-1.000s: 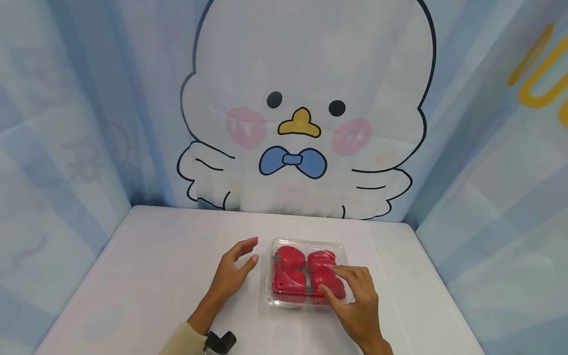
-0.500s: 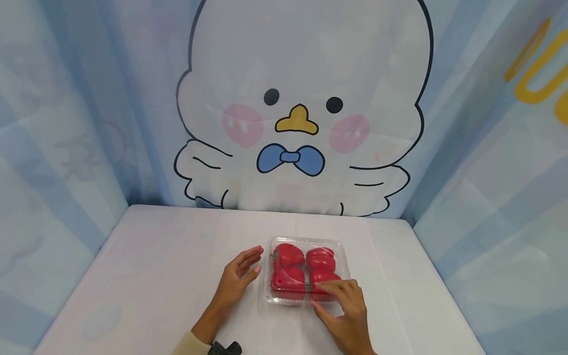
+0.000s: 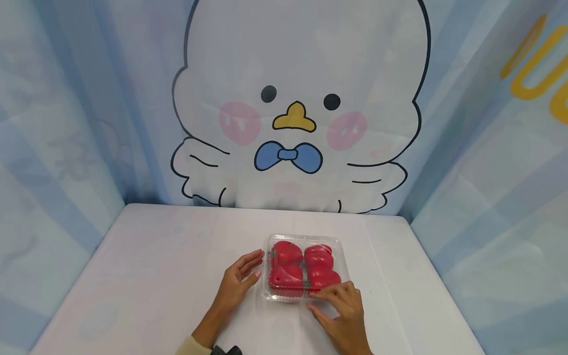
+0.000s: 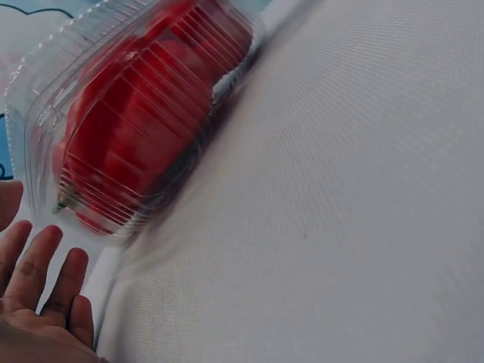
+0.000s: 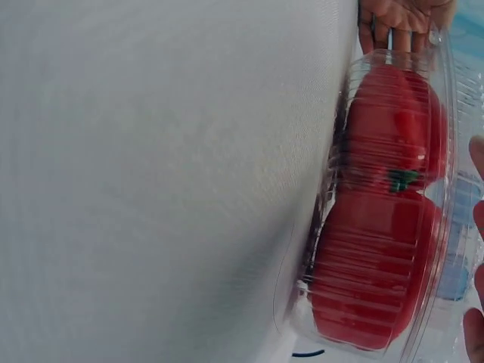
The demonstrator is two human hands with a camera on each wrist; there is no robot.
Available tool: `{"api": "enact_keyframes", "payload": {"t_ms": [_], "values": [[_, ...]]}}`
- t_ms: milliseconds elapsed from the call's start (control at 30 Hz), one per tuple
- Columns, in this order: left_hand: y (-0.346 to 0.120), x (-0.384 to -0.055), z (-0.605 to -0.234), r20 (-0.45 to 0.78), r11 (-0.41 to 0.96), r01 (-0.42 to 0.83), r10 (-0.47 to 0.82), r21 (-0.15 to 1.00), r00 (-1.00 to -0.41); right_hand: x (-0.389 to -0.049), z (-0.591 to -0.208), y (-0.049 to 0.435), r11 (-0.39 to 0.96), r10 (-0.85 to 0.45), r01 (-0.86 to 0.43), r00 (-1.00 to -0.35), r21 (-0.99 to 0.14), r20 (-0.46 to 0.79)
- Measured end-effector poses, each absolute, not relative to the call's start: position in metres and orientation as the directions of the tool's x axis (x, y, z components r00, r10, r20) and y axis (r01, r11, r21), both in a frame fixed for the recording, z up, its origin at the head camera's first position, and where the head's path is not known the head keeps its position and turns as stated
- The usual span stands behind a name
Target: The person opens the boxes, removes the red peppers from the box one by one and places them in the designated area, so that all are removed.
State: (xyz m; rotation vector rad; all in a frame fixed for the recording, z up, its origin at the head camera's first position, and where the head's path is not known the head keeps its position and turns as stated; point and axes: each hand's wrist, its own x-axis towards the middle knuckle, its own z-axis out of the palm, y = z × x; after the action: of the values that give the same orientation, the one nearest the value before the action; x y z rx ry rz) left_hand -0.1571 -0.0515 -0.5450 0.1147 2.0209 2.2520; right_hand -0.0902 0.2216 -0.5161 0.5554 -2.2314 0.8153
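A clear plastic clamshell box (image 3: 306,239) lies on the table, its lid down. Inside are several red bell peppers (image 3: 287,253); a green stem shows through the ribbed wall in the right wrist view. My left hand (image 3: 237,278) is by the box's left side, palm towards it, fingers loosely extended. Seen from the left wrist, those fingers (image 4: 30,268) are spread just short of the box's end. My right hand (image 3: 343,310) is at the front right rim, fingertips over the lid edge and thumb lower in front, a gap between them.
The white-covered table (image 3: 177,256) spreads out around the box. Behind it hangs a pale curtain (image 3: 293,59) with a cartoon bird, and blue curtains (image 3: 57,123) close off both sides.
My right hand has moved left and nearer me, from over the right peppers to the front rim. My left hand has come slightly closer to the box's left side.
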Motion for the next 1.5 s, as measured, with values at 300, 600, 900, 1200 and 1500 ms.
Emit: {"api": "enact_keyframes", "payload": {"t_ms": [300,600,900,1200,1500], "values": [[-0.0516,-0.1553,-0.5467,-0.018,-0.132,-0.039,0.156,0.990,-0.988,-0.0922,-0.5173,0.2219,0.797,-0.191,-0.534,-0.664,-0.281,0.723],[-0.0503,-0.1549,-0.5469,-0.011,-0.117,-0.030,0.158,0.993,-0.987,-0.0937,-0.5174,0.2209,0.830,-0.194,-0.498,-0.682,-0.253,0.705],[-0.0501,-0.1553,-0.5472,-0.014,-0.104,-0.030,0.151,0.994,-0.988,-0.0950,-0.5164,0.2187,0.828,-0.169,-0.488,-0.688,-0.278,0.705],[-0.0509,-0.1555,-0.5484,-0.020,-0.136,-0.043,0.164,0.990,-0.986,-0.0965,-0.5160,0.2165,0.825,-0.185,-0.506,-0.661,-0.251,0.727],[-0.0519,-0.1572,-0.5484,-0.018,-0.125,-0.039,0.165,0.991,-0.986,-0.0986,-0.5159,0.2174,0.808,-0.211,-0.546,-0.619,-0.221,0.757]]}}
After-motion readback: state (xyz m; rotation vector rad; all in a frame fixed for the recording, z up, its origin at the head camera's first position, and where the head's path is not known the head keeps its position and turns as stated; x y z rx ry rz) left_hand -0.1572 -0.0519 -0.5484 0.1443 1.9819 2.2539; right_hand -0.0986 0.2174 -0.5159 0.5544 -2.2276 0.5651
